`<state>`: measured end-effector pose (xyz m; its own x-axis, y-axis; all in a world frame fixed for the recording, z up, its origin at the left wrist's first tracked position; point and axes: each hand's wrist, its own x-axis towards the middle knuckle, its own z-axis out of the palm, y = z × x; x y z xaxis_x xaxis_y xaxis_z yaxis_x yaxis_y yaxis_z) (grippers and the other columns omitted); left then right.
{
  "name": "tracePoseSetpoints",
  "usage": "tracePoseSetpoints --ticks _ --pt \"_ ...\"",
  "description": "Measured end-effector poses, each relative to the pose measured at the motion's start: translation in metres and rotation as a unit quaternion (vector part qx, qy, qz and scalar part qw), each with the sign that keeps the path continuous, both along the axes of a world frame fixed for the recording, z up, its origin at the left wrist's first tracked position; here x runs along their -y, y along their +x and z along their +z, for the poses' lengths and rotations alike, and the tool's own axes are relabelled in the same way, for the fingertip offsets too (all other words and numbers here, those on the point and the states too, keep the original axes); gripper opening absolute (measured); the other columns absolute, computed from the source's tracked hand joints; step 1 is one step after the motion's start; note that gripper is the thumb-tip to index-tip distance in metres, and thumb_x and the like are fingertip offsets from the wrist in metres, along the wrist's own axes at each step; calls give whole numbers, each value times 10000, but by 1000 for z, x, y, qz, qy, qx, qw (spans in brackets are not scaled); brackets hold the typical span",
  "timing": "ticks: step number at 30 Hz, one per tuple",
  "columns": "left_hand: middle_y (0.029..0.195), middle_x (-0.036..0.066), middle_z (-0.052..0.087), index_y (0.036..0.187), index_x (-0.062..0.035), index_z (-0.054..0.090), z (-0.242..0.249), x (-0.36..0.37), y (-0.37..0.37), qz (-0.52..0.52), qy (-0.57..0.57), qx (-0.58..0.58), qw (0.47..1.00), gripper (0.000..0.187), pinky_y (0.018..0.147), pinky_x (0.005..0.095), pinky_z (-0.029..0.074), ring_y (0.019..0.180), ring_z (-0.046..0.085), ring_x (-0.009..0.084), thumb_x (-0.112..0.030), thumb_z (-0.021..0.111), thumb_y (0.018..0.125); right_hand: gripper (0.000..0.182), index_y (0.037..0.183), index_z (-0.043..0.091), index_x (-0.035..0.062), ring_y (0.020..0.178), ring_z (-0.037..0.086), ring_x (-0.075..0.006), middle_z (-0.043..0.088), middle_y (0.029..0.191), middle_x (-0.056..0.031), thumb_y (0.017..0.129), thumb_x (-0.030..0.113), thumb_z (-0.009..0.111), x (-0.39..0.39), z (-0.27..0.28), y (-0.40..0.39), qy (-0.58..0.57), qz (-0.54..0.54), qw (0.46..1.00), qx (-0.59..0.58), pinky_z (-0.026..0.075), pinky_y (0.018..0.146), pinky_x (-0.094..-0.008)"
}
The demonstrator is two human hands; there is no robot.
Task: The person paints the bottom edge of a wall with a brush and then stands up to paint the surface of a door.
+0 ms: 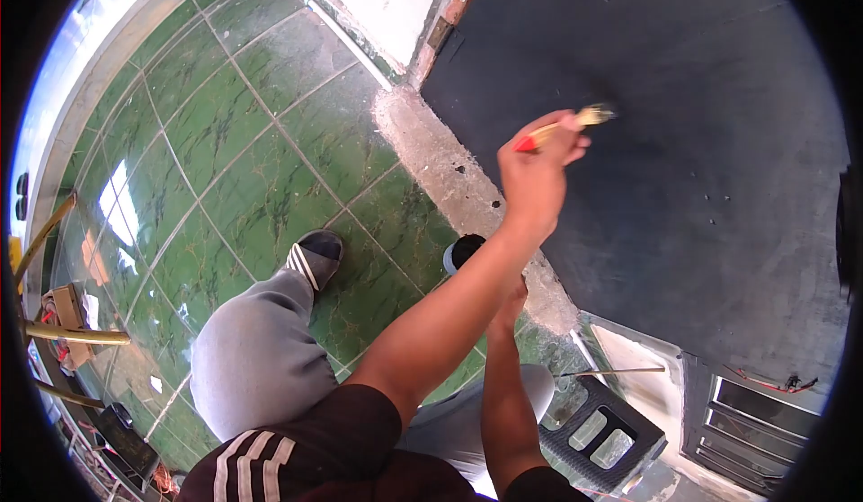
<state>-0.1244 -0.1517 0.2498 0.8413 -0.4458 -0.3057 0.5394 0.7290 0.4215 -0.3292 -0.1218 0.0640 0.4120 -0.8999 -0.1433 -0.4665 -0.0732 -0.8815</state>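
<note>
My left hand [536, 174] is closed around a paintbrush [589, 117] with a yellowish handle and a red end. The brush's bristles point right, close to a large dark grey panel [683, 169], and look slightly blurred. Below the left forearm, my right hand [509, 302] is beside a small cup [452, 257] with a light rim and black contents. The forearm hides part of the cup and most of the right fingers, but the hand appears to grip it.
Green tiled floor [270, 169] spreads left, with my sandalled foot [316, 257] on it. A rough concrete strip [440, 156] borders the panel. A black plastic stool [602, 435] stands at lower right beside a louvred frame [751, 421]. Yellowish bars [76, 333] and a box [67, 318] are at far left.
</note>
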Motion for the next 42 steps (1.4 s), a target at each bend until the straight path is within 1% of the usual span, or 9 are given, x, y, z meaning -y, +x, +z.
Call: tracePoseSetpoints --ticks 2,5,11,20,25,28,34,39,42 --pt "978 126 690 1118 69 646 13 -5 6 -40 -84 52 994 363 770 247 581 840 702 187 -203 740 896 102 934 587 -45 678 554 -62 667 800 -58 891 26 646 -2 2 1 -76 44 995 -49 445 601 -237" --pt "979 125 692 1134 60 640 -38 10 6 -23 4 -53 998 370 739 235 577 816 705 189 -204 740 896 98 920 581 -42 672 557 -67 662 777 -57 886 21 649 -2 -13 3 86 -47 995 20 447 604 -242" --pt "890 98 698 1035 62 670 -133 11 0 21 281 -130 950 255 650 233 536 715 662 148 -155 714 909 110 939 587 -46 675 590 -88 669 804 -60 872 10 654 -4 -21 1 90 -24 996 2 458 608 -249" --pt "911 100 696 1071 86 675 5 -8 -3 -11 14 53 998 324 755 257 564 795 684 151 -183 732 899 197 1022 656 4 802 616 -108 698 871 -47 901 158 642 -16 1 13 44 -4 999 -17 488 726 -294" --pt "924 111 692 1083 88 669 -111 11 -16 -10 188 -84 979 331 766 257 569 798 686 161 -182 730 903 215 1005 654 -5 768 615 -128 705 840 -49 867 156 685 -20 3 20 110 3 994 -26 497 706 -313" --pt "932 115 693 1091 92 664 -106 4 -25 -23 272 -96 957 320 780 258 570 812 688 167 -169 716 912 235 1011 645 -14 750 615 -134 703 819 -61 856 154 698 -20 -10 9 53 31 997 -47 500 698 -328" --pt "969 127 695 1111 98 653 2 -6 -7 2 29 43 999 342 801 271 573 835 693 178 -177 716 916 260 1031 642 -13 737 626 -132 700 809 -80 859 171 702 -24 -8 4 35 39 998 -32 504 699 -335" --pt "981 121 693 1123 86 646 -50 2 -11 5 63 -63 996 351 802 269 573 831 687 176 -181 725 909 279 1050 638 -11 727 639 -129 701 804 -88 862 182 709 -25 -11 1 50 46 995 -71 508 698 -334" --pt "975 115 691 1103 81 652 -106 12 -26 -14 159 -134 978 319 801 271 570 826 679 168 -165 717 910 223 993 639 -17 708 619 -101 707 810 -70 866 155 703 -29 -17 6 160 -29 984 67 500 674 -308"
